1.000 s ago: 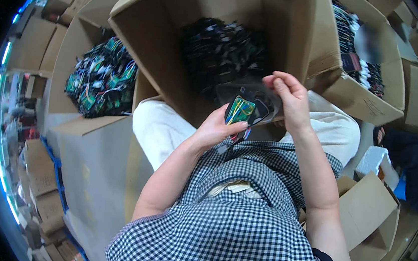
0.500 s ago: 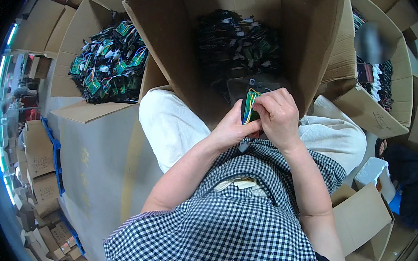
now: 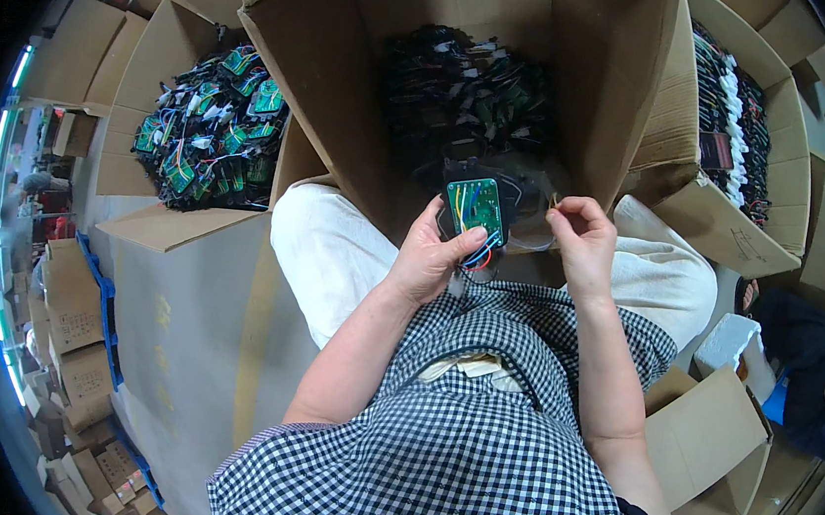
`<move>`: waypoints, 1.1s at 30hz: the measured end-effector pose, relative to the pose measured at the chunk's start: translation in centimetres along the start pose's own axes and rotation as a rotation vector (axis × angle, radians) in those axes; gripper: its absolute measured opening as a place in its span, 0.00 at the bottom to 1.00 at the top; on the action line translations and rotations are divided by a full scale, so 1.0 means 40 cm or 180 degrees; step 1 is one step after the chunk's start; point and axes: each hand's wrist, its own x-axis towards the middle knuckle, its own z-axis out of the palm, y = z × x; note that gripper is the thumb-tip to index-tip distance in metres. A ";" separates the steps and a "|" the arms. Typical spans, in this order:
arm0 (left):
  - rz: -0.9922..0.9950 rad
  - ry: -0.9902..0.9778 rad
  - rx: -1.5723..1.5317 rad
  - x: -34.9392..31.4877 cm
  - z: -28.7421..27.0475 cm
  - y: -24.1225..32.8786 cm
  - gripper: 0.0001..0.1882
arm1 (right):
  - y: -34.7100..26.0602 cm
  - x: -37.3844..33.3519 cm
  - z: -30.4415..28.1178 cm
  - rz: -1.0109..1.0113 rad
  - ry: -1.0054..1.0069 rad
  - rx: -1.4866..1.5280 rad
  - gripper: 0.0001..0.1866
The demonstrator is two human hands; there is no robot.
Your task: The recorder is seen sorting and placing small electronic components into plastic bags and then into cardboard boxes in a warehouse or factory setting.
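Observation:
My left hand [image 3: 425, 256] grips a green circuit board [image 3: 477, 207] in a dark housing, thumb on its lower edge and fingers behind it. Blue, red, yellow and white wires [image 3: 478, 256] run over the board and hang out below it. To the right, apart from the board, my right hand [image 3: 585, 236] has thumb and forefinger pinched together. A thin yellowish piece [image 3: 554, 203] shows at those fingertips, too small to name. Between the hands and the carton lies something see-through, perhaps plastic film, with thin cables.
In front of me a large open carton [image 3: 602, 97] holds a heap of wired boards [image 3: 473, 90]. More boards [image 3: 216, 129] fill the left carton; the right carton [image 3: 737, 234] holds bundled black and white cables [image 3: 734, 120]. A person [image 3: 809, 365] is at far right, beside a white foam box [image 3: 727, 344].
The board has turned from edge-on to face up in my left hand. My right hand has moved off it to the right. A blurred dark shape over the right carton is gone.

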 end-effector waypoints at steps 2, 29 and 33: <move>-0.0006 -0.0258 -0.0722 -0.007 0.023 0.010 0.28 | 0.007 -0.001 0.014 -0.0016 0.0021 -0.0012 0.05; 0.0986 0.0126 0.3074 -0.033 0.058 -0.005 0.19 | -0.049 -0.004 0.028 0.0277 -0.0687 -0.0916 0.52; 0.1716 0.0262 0.4505 -0.036 0.079 0.009 0.18 | -0.048 -0.019 0.035 0.0061 -0.0928 -0.0855 0.58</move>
